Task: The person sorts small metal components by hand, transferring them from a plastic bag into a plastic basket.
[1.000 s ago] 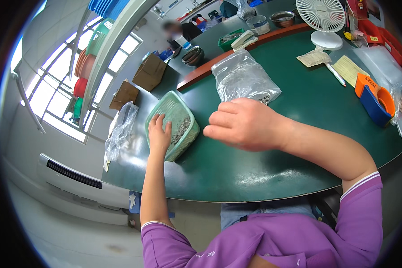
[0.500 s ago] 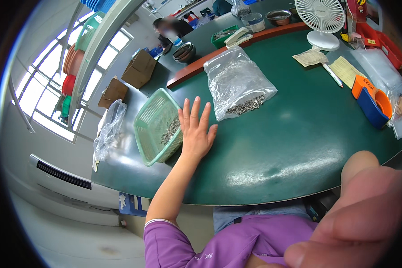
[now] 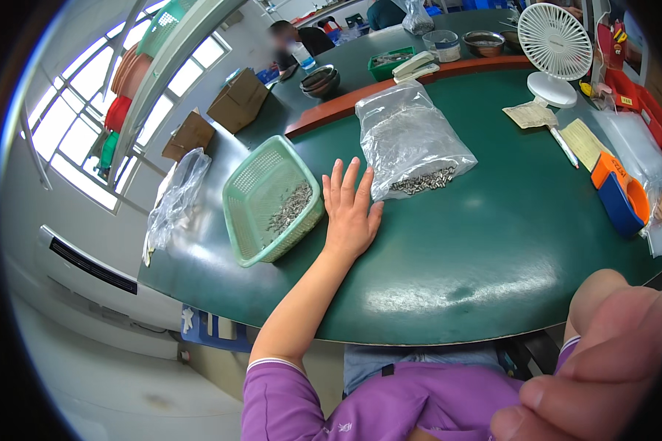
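Observation:
My left hand (image 3: 351, 220) lies flat, palm down, with its fingers stretched out and nothing in it. It is between a light green plastic basket (image 3: 248, 195) on its left and a clear plastic bag (image 3: 408, 132) on its upper right. Small metal pins (image 3: 290, 209) are heaped in the basket, mostly toward its right side. Similar short metal pieces (image 3: 423, 181) fill the near end of the bag. My right hand (image 3: 603, 360) is raised very close to the camera at the lower right, fingers curled. What it holds, if anything, is hidden.
The green table (image 3: 456, 250) has a brown raised strip (image 3: 331, 114) across its back. At the right are a white fan (image 3: 554, 44), an orange-and-blue tape dispenser or holder (image 3: 621, 195), a pen (image 3: 564, 148) and red bins (image 3: 643, 110). Cardboard boxes (image 3: 239, 101) stand at the left; a person sits beyond.
My left hand has moved slightly right, away from the basket's edge, so more of the basket shows. My right hand stays raised near the camera. The whole view has shifted a little.

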Demonstrator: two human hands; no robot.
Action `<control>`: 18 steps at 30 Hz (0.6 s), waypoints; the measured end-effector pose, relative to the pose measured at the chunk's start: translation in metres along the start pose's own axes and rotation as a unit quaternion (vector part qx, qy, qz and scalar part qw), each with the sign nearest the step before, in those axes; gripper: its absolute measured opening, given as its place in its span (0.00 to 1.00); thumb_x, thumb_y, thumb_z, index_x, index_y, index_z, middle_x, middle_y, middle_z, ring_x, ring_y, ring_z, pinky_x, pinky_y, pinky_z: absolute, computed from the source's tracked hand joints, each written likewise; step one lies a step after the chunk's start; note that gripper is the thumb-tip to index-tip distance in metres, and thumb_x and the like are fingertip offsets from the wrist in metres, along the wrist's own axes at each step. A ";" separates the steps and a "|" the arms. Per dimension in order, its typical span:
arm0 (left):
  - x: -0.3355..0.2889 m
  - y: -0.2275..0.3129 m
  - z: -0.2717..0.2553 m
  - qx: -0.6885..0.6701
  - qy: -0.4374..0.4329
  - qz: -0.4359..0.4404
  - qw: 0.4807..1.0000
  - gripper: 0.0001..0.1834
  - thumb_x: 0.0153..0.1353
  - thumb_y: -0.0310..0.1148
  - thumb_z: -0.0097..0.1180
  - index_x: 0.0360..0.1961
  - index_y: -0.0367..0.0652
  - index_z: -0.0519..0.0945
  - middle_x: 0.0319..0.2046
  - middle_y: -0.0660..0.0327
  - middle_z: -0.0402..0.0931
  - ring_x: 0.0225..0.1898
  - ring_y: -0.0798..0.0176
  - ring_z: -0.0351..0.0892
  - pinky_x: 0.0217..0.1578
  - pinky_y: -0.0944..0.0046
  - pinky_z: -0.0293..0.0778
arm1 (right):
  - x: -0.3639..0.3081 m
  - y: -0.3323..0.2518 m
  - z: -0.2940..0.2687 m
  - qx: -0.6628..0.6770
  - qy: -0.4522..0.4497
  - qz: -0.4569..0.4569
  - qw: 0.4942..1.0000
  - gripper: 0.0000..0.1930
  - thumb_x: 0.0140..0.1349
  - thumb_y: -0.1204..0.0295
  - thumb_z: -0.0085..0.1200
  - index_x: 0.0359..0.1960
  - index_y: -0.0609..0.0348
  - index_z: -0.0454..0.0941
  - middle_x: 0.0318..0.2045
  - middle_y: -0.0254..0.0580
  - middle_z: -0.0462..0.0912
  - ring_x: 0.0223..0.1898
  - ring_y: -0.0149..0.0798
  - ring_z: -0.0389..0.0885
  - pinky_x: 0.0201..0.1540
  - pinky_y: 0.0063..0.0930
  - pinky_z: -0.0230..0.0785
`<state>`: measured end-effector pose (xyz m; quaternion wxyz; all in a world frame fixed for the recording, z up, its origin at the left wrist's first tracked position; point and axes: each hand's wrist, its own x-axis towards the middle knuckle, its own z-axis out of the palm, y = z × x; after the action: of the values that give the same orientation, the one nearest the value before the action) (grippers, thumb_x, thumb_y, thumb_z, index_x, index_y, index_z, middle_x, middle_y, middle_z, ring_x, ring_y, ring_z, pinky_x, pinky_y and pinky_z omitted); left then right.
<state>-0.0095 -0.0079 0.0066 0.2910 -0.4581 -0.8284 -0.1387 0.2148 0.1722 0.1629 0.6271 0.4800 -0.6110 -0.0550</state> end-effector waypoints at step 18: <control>-0.001 0.001 0.003 -0.007 0.000 -0.017 1.000 0.32 0.52 0.30 0.54 0.60 0.45 0.61 0.63 0.53 0.49 0.66 0.44 0.40 0.63 0.41 0.38 | 0.047 0.036 0.023 -0.048 -0.022 -0.047 0.998 0.08 0.41 0.80 0.53 0.23 0.50 0.74 0.23 0.26 0.73 0.24 0.24 0.68 0.24 0.15 0.59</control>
<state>-0.0090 -0.0067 0.0032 0.2853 -0.4457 -0.8352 -0.1496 0.1884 0.1485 0.2156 0.6323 0.4764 -0.5982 -0.1242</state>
